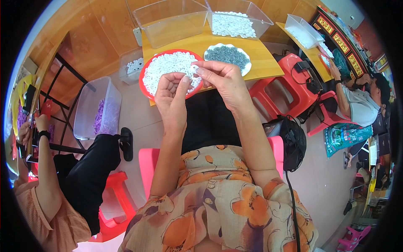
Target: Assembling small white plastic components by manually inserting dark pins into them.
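Both hands are raised in front of me over the near edge of a red round tray (pixel 144 85) heaped with small white plastic pieces (pixel 168 67). My right hand (pixel 224 82) pinches one small white round piece (pixel 194 68) between thumb and fingertips. Close beside it, my left hand (pixel 173 94) is closed, its fingers curled and the thumb pressed to the index finger; what lies between them is too small to make out. Right of the tray is a white scalloped plate (pixel 247 69) full of small grey-green parts (pixel 226 56).
Clear bins (pixel 172 27) stand at the back of the yellow table (pixel 264 59); the right one holds white pieces. Red stools (pixel 289 80) are to the right. Co-workers sit at left (pixel 54 193) and far right (pixel 357 101). A clear tub (pixel 86 122) with purple pieces is on the floor.
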Motion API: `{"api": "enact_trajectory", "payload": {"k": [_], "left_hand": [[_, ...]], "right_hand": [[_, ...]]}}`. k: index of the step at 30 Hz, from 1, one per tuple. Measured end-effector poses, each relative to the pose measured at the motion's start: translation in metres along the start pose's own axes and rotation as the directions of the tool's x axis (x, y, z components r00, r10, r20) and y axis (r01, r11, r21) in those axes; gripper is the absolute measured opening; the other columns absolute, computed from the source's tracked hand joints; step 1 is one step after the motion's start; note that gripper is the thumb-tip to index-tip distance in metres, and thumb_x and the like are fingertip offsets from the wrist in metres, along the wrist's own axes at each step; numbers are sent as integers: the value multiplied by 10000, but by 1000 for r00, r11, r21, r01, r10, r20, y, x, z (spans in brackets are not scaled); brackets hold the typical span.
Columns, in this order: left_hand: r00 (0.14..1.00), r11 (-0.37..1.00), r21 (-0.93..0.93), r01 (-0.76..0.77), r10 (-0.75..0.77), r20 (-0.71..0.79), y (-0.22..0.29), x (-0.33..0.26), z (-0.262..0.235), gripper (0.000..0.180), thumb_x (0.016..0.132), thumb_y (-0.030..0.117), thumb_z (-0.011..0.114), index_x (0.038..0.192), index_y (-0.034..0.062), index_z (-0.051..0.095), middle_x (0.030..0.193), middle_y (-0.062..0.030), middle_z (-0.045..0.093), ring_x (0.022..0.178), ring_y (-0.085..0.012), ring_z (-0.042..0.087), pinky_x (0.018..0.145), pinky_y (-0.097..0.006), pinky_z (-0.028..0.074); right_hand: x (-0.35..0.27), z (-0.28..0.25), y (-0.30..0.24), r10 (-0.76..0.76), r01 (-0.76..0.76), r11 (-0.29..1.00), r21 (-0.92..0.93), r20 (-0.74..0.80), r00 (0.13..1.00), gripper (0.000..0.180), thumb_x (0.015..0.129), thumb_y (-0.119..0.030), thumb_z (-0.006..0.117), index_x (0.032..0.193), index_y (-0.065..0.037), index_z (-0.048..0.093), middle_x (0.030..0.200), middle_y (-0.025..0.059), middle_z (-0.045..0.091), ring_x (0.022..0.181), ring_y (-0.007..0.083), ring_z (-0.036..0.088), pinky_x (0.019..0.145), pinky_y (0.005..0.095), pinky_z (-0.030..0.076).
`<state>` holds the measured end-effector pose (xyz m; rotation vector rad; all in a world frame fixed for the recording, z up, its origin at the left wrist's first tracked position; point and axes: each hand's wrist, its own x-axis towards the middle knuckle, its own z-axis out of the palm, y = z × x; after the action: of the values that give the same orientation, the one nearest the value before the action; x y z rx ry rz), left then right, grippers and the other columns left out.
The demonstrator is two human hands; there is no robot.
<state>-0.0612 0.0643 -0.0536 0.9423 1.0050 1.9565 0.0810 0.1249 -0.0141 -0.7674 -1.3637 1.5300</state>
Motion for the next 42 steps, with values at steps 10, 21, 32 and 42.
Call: {"api": "enact_trajectory", "payload": {"k": [10, 21, 32, 42], "left_hand": [[1000, 999, 47, -17, 17, -13, -2, 0, 0, 129, 1012, 47, 705, 1100, -16, 634, 967, -54, 695, 845, -87, 655, 781, -217, 533], [999, 999, 39, -23, 25, -37, 1, -1, 0, 135, 1014, 59, 709, 1101, -18, 639, 931, -55, 704, 817, -82, 652, 755, -217, 532], [997, 992, 111, -53, 58, -46, 1, -3, 2, 122, 1008, 35, 711, 1092, -31, 650, 931, -63, 714, 854, -81, 680, 760, -215, 558], [997, 984, 157, -79, 82, -13, -3, -6, 7, 127, 999, 25, 729, 1087, -36, 660, 926, -51, 716, 820, -67, 672, 748, -204, 549]], "right_hand": [[0, 3, 1, -48, 48, 997, -68, -4, 999, 290, 985, -111, 764, 1235, 36, 757, 1031, 56, 771, 862, 70, 654, 757, 221, 540], [0, 1, 1, 23, -23, 1000, -18, -4, 1000, 259, 961, -143, 795, 1149, 33, 773, 954, 61, 770, 841, 82, 662, 732, 226, 509], [-1, -2, -1, -10, 12, 996, -83, 31, 999, 208, 957, -145, 797, 1082, 21, 791, 886, 20, 738, 746, 63, 565, 663, 222, 443], [-3, -13, -9, -83, 99, 952, -290, 66, 994, 217, 966, -141, 787, 1098, 32, 784, 874, -10, 718, 725, 41, 552, 636, 205, 429]]}}
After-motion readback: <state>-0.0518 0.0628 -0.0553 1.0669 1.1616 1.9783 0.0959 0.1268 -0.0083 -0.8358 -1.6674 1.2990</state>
